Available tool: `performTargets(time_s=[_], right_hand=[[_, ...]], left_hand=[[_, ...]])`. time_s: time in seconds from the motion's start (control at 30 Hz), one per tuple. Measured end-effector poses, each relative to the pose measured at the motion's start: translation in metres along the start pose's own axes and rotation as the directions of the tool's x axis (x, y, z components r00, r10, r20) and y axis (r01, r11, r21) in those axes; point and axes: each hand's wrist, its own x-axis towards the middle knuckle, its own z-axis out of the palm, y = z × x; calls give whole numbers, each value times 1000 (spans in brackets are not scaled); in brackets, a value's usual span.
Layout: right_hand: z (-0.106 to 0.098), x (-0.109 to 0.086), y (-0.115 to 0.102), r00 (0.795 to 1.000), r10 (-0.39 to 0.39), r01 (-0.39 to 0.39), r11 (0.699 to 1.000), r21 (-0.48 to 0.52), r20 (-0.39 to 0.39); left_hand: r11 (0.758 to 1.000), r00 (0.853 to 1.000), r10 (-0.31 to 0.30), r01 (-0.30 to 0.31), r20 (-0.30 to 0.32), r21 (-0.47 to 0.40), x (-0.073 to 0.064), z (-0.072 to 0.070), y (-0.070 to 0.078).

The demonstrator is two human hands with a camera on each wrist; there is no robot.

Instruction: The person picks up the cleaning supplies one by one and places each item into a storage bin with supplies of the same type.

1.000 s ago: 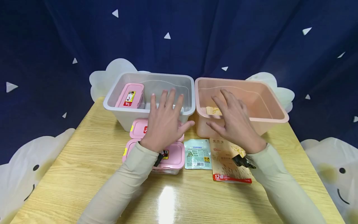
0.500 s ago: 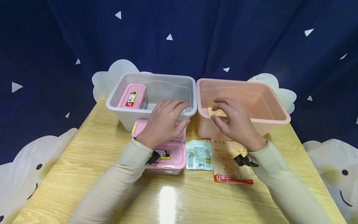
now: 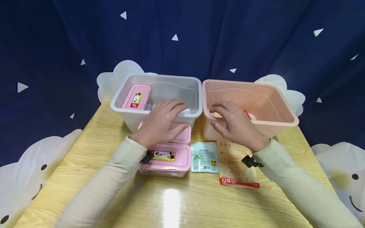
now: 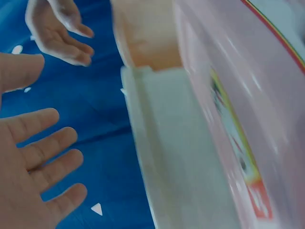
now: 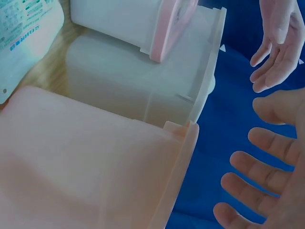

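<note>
My left hand hovers at the near rim of the grey bin, above two pink-lidded boxes. Its fingers bend loosely and hold nothing; the left wrist view shows the bare palm and fingers. The rear box lid is partly covered by this hand, while the front box shows its label. My right hand hangs over the near rim of the peach bin, its fingers slightly bent around nothing. Inside that bin a pale packet and a red edge are mostly hidden.
Another pink-lidded box stands inside the grey bin at its left end. A mint green pouch and a tan pouch lie on the wooden table. A dark blue curtain hangs behind the bins.
The fingers of both hands have gone from spread and straight to loosely bent. My left hand has drawn a little left and back. A red edge has come into sight in the peach bin.
</note>
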Motion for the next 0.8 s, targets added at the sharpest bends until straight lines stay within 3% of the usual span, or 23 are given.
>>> performTargets(time_s=[0.3,0.47,0.67,0.8], right_hand=[[-2,2,0,998,3,-6,999,43,68],[2,5,0,996,-22,15,996,87,82],[6,10,1,994,-40,29,994,105,101],[8,14,2,993,-57,42,990,133,107]], left_hand=[[999,996,-41,42,78,-18,-15,-7,-24],[999,993,-34,36,115,-17,-28,-14,-45],[999,995,-51,51,90,5,-39,-28,-78],[993,991,-117,116,61,9,-44,-37,-97]])
